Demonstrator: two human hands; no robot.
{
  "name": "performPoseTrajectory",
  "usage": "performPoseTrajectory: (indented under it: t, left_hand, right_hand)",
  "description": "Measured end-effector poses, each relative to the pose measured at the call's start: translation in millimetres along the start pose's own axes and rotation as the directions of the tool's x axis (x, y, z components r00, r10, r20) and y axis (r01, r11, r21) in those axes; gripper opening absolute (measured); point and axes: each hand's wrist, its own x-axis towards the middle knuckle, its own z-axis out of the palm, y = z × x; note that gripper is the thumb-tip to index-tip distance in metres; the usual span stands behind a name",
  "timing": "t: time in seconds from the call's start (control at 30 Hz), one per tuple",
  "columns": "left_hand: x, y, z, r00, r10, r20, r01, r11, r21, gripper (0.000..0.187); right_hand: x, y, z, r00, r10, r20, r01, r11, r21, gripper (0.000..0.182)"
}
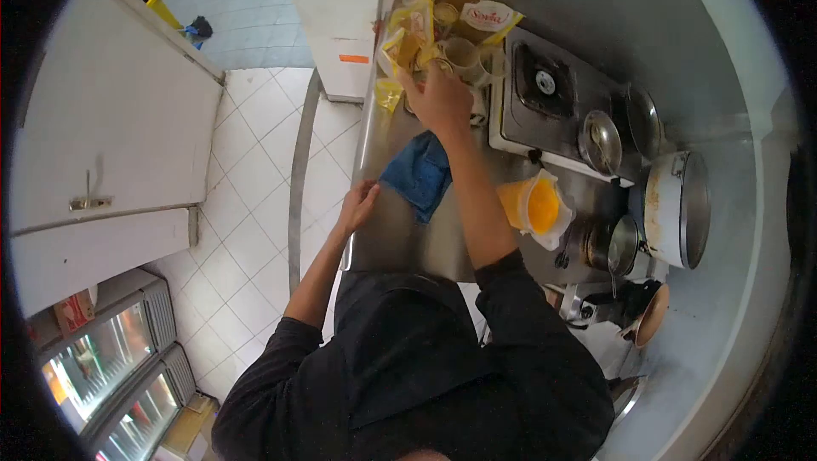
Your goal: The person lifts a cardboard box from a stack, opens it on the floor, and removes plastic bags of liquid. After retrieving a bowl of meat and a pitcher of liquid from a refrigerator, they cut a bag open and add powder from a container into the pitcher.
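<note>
My left hand (pixel 361 204) is at the counter's left edge, fingers loosely stretched and fingertips right by the corner of a blue cloth (pixel 417 173). The cloth lies crumpled on the steel counter (pixel 400 250), partly under my right forearm. Farther up, my right hand (pixel 441 104) is among jars and yellow packets, its fingers bent. What it grips is hidden by the hand. Just beyond it are a clear glass jar (pixel 462 54) and a torn yellow bag (pixel 414 29). A small yellow packet (pixel 388 94) lies to its left.
To the right stand a two-burner stove (pixel 557 95) with a metal lid (pixel 600 142), a container of orange-yellow contents (pixel 541 206), a large white pot (pixel 672 210) and a dark saucepan (pixel 621 244). A white door (pixel 119 121) and glass-front fridges (pixel 111 359) are at left.
</note>
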Motion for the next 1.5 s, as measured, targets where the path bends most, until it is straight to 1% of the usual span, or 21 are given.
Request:
performPoseTrajectory:
  t: [0.07,0.13,0.2,0.3,0.4,0.47,0.53,0.67,0.77,0.83,0.93,0.97,1.03,1.13,1.23,1.27,1.33,1.37,1.4,1.47,1.5]
  left_hand:
    - [-2,-1,9,0.998,0.057,-0.025,-0.056,0.998,0.020,0.044]
    - [1,-3,22,0.987,0.142,-0.074,-0.131,0.983,0.128,0.040]
    - [5,-6,47,0.956,0.266,-0.124,-0.218,0.926,0.308,0.035]
    - [-2,47,82,0.781,0.617,0.095,-0.567,0.638,0.520,0.037]
    - [14,21,126,0.671,0.584,0.457,-0.739,0.581,0.341,0.035]
    - [15,16,153,0.610,0.529,0.589,-0.757,0.609,0.236,0.032]
    - [1,31,179,0.625,0.487,0.610,-0.714,0.673,0.193,0.027]
    - [-25,47,226,0.733,0.227,0.642,-0.494,0.826,0.272,0.025]
    - [-35,49,254,0.764,0.052,0.643,-0.334,0.885,0.326,0.031]
    - [-42,63,264,0.818,-0.027,0.575,-0.199,0.924,0.326,0.037]
    - [-32,85,279,0.959,-0.146,0.243,0.176,0.978,-0.108,0.048]
    - [-25,96,283,0.961,-0.145,0.233,0.192,0.963,-0.191,0.050]
    - [-12,126,293,0.964,-0.136,0.228,0.212,0.911,-0.355,0.053]
    - [-11,137,301,0.949,-0.126,0.290,0.224,0.916,-0.333,0.052]
    - [-52,146,318,0.958,-0.227,0.175,0.285,0.817,-0.502,0.051]
    - [-57,125,322,0.942,-0.257,0.215,0.335,0.731,-0.594,0.037]
    - [-48,45,335,0.961,0.028,0.274,0.048,0.963,-0.264,0.034]
    - [-50,41,343,0.957,0.038,0.287,0.030,0.973,-0.230,0.032]
    - [-52,37,351,0.953,0.049,0.299,0.011,0.980,-0.197,0.029]
    - [-71,79,382,0.950,-0.167,0.264,0.269,0.867,-0.419,0.025]
    - [-72,78,388,0.961,-0.131,0.243,0.224,0.884,-0.410,0.025]
  right_hand:
    - [-36,34,7,0.996,-0.042,-0.078,0.050,0.993,0.108,0.046]
    - [-83,66,7,0.964,0.077,0.254,-0.098,0.992,0.073,0.044]
    - [-149,97,14,0.917,0.127,0.379,-0.194,0.971,0.143,0.042]
    - [-256,156,43,0.760,0.173,0.627,-0.334,0.931,0.148,0.040]
    - [-350,189,36,0.692,0.296,0.659,-0.490,0.862,0.127,0.036]
    - [-388,209,21,0.665,0.405,0.627,-0.593,0.797,0.115,0.035]
    - [-415,227,6,0.648,0.510,0.566,-0.677,0.725,0.122,0.033]
    - [-424,269,7,0.679,0.715,0.166,-0.729,0.630,0.269,0.021]
    - [-421,324,32,0.827,0.562,0.021,-0.562,0.824,0.075,0.016]
    - [-400,338,3,0.792,0.610,0.002,-0.598,0.776,0.202,0.019]
    - [-370,375,-24,0.706,0.700,0.109,-0.615,0.530,0.584,0.024]
    - [-360,387,-26,0.672,0.718,0.181,-0.597,0.381,0.706,0.025]
    - [-336,395,-34,0.737,0.623,0.261,-0.505,0.252,0.826,0.030]
    - [-324,380,-71,0.811,0.423,0.405,-0.480,0.084,0.873,0.035]
    - [-334,377,-68,0.822,0.297,0.486,-0.504,-0.015,0.863,0.043]
    - [-339,381,-62,0.820,0.273,0.503,-0.512,-0.042,0.858,0.046]
    - [-342,384,-63,0.815,0.264,0.516,-0.498,-0.137,0.856,0.051]
    - [-341,384,-62,0.813,0.258,0.521,-0.488,-0.185,0.853,0.053]
    - [-339,381,-64,0.820,0.260,0.509,-0.484,-0.159,0.860,0.053]
    - [-336,373,-70,0.834,0.271,0.480,-0.469,-0.107,0.876,0.052]
    - [-337,372,-69,0.844,0.257,0.470,-0.462,-0.095,0.882,0.050]
